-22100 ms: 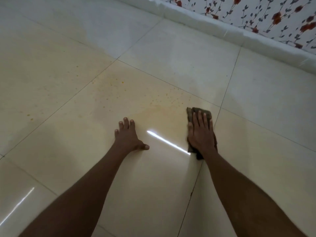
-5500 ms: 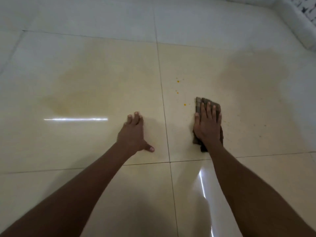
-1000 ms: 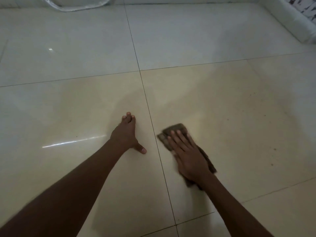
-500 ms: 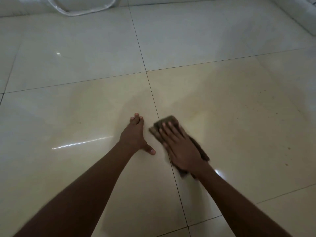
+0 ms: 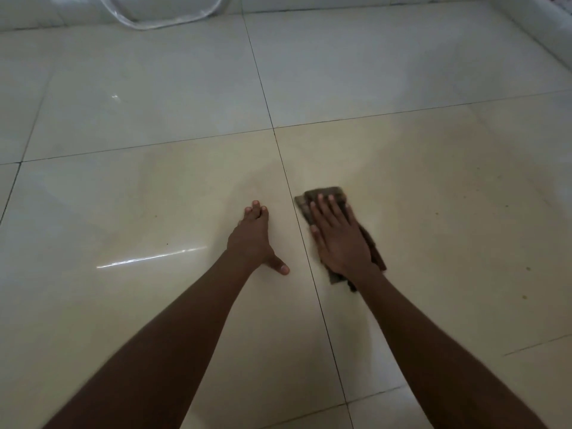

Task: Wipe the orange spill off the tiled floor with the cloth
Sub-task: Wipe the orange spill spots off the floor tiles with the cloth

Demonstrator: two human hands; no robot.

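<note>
Cloth (image 5: 325,196) had slid back right of the grout line, flattened under the spread right hand (image 5: 340,239); the left hand (image 5: 252,239) stayed braced, fingers together, on the floor (image 5: 154,305). Only faint specks (image 5: 527,269) remained, so wiping looked nearly finished.

Clear plastic loop (image 5: 173,21) — far wall's foot
</note>
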